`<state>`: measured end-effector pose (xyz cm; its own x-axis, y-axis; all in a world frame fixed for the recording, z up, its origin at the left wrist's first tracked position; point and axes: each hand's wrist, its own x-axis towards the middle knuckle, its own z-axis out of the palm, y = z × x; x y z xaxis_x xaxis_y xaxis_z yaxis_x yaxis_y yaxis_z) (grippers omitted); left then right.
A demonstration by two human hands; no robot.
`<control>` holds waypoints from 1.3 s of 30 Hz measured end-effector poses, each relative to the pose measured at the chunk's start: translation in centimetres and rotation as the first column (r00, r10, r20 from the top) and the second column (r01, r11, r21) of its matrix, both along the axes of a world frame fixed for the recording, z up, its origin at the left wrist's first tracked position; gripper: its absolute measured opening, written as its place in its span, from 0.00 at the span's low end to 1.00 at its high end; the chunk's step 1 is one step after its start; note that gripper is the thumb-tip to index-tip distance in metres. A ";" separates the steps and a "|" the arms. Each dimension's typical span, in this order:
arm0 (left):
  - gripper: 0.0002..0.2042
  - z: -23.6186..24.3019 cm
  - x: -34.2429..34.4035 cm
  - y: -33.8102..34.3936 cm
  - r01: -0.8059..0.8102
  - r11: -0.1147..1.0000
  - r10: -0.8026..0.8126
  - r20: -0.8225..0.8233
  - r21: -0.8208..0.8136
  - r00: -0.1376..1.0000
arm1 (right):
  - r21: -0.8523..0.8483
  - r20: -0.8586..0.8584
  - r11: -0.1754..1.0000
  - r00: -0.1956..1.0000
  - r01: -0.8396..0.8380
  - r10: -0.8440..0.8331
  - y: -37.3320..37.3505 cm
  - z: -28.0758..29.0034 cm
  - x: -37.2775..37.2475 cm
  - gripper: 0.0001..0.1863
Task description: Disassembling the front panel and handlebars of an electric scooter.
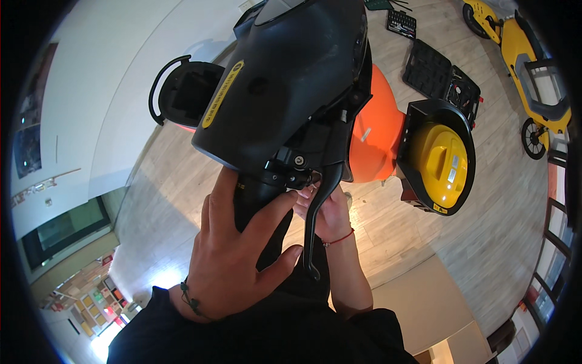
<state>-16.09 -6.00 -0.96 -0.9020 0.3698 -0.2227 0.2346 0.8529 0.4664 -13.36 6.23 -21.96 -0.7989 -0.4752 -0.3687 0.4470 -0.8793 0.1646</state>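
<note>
A black plastic cover (pixel 291 85) with a yellow label strip tops the handlebar of an orange scooter (pixel 377 130). Below the cover, my left hand (pixel 233 249) straddles the black handlebar grip (pixel 253 197), some fingers on its left side. Its index finger reaches the metal clamp area, and its thumb points toward the brake lever (pixel 314 224). My right hand (pixel 327 212) is partly hidden behind that lever. Its fingers are bent together close to the lever's pivot, by the left index fingertip. What they pinch is too small and covered to make out.
A yellow helmet-like shell (pixel 441 161) sits in a black holder at the scooter's right. Open black tool cases (pixel 427 70) lie on the wooden floor beyond. A yellow scooter (pixel 524 67) stands far right. A cardboard box (pixel 424 297) is near my right side.
</note>
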 end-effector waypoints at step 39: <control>0.25 -0.2 0.2 0.0 -0.063 0.998 0.063 0.021 0.021 0.998 | -0.065 -0.130 0.965 0.957 0.252 -0.259 2.0 -1.8 -0.1 0.13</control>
<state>-15.93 -5.98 -1.18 -0.9191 0.3170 -0.2338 0.1707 0.8556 0.4887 -13.49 8.24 -23.80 -0.9370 -0.2628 -0.2303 0.2292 -0.9597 0.1623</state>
